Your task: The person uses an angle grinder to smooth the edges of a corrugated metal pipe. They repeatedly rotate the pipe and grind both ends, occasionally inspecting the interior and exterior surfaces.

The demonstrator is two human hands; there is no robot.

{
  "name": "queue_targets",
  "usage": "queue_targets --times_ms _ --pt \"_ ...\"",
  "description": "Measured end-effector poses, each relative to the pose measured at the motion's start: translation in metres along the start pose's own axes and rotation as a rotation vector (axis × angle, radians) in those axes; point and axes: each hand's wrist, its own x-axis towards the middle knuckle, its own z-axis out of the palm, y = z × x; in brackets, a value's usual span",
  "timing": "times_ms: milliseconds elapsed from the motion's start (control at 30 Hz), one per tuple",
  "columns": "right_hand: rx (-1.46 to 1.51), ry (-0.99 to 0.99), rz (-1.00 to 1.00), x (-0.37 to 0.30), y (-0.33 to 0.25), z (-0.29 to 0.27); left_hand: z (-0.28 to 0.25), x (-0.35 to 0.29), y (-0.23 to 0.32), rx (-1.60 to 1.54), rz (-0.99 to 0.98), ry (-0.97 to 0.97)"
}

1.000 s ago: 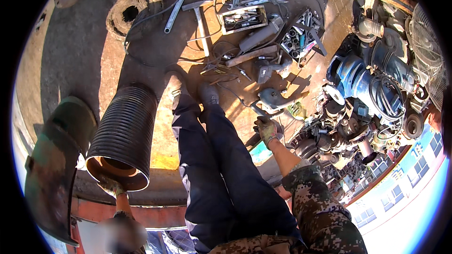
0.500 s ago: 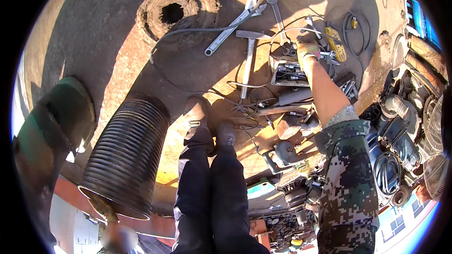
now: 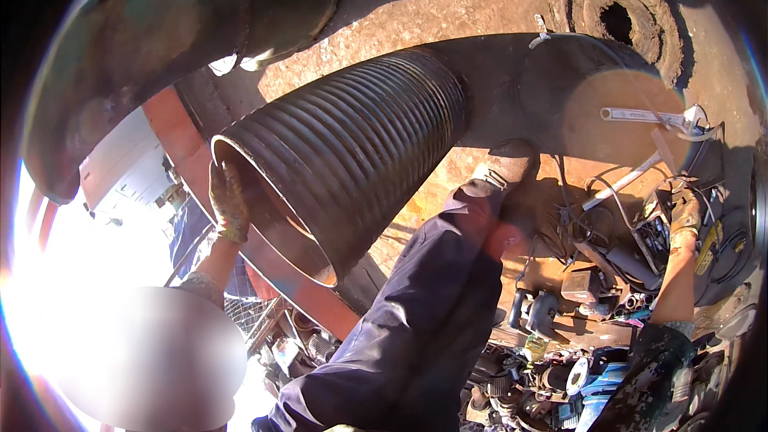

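Note:
My left hand (image 3: 229,206), in a soiled work glove, lies flat with outstretched fingers against the open rim of a dark, ribbed metal drum (image 3: 352,152). A pale blurred patch covers that arm lower down. On the right, my right hand (image 3: 686,212), gloved too, is down at the tools in a box (image 3: 654,228). Its fingers look curled in, and what they hold is too small to make out. A hammer (image 3: 632,180) and an adjustable wrench (image 3: 652,116) lie on the ground beyond it. Near its wrist is a yellow device (image 3: 708,248).
A large curved dark pipe (image 3: 184,24) stands at upper left. A crusted ring-shaped part (image 3: 620,16) lies at the far right. Cables (image 3: 616,200) loop among the tools. A grinder-like power tool (image 3: 544,316) and piled machine parts (image 3: 552,376) crowd the lower right.
The view has swung left, so the drum now fills the middle and the tools sit far right. My left hand remains at the drum's rim, my right hand at the tool box.

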Motion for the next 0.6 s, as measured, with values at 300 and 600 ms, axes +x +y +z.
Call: queue_targets --times_ms 300,600 --pt "1.342 -0.755 0.461 -0.262 -0.086 -0.078 0.011 -0.028 0.051 0.159 0.384 0.074" --pt "1.062 -0.829 -0.096 -0.596 -0.260 -0.151 0.019 -0.306 0.149 -0.737 -0.113 -0.973"
